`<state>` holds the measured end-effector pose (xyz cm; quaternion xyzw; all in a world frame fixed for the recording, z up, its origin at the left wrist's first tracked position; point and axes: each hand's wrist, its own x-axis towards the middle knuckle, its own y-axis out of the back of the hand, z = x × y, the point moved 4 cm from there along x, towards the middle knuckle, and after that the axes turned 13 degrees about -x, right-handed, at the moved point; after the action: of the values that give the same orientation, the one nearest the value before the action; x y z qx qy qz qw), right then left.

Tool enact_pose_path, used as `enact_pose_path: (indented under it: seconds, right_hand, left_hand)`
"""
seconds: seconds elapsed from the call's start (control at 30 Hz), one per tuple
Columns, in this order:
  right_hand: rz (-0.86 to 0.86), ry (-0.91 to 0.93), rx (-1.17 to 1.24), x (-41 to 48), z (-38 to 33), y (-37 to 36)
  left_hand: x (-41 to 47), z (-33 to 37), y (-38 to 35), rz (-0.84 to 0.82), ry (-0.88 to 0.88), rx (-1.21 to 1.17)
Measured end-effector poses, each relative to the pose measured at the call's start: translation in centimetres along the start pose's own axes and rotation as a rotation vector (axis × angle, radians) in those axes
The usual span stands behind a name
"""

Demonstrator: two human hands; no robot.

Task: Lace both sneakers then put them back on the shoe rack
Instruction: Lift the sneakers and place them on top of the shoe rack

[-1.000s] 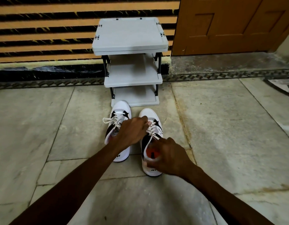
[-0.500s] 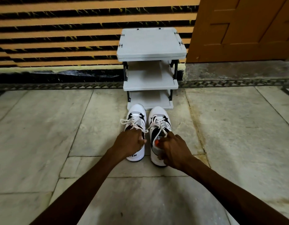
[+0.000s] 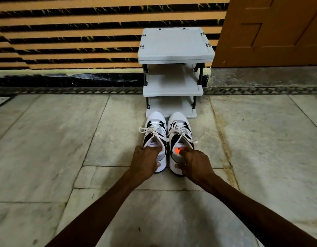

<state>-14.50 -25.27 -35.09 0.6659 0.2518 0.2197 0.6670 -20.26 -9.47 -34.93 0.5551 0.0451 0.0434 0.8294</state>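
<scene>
Two white-and-black sneakers stand side by side on the floor, toes touching the foot of the grey shoe rack [image 3: 172, 90]. Both carry tied white laces. My left hand [image 3: 145, 162] grips the heel collar of the left sneaker [image 3: 155, 130], fingers inside the opening and thumb on the heel. On the right sneaker [image 3: 180, 130], my right hand [image 3: 194, 164] holds the heel the same way, fingers reaching into its orange-lined opening. The rack has three grey shelves with nothing on them.
The rack stands against an orange-and-black striped wall [image 3: 68, 32]. A brown wooden door [image 3: 271, 31] sits to its right above a raised stone threshold [image 3: 260, 75]. Marble floor slabs [image 3: 47, 139] spread to both sides of the sneakers.
Both hands have left the laces and moved back to the heels, each taking hold of a sneaker. The sneakers now sit closer together and nearer the rack. The view has shifted left.
</scene>
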Motion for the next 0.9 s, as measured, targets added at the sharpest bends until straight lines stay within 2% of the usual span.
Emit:
enact_pose_path:
  seconds: [0.2, 0.47, 0.63, 0.9]
  right_hand:
    - [0.163, 0.033, 0.024, 0.4, 1.0, 5.0]
    - [0.507, 0.124, 0.063, -1.4, 1.5, 18.0]
    - [0.545, 0.160, 0.021, -2.6, 0.8, 24.1]
    - [0.643, 0.196, -0.028, -3.0, 0.1, 30.5]
  left_hand:
    - [0.2, 2.3, 4.3, 0.144, -0.072, 0.043]
    - [-1.1, 7.6, 16.5, 0.146, -0.085, -0.014]
    - [-2.7, 10.5, 22.0, 0.147, -0.121, 0.038]
    - [-3.8, 13.2, 28.4, 0.275, -0.140, 0.112]
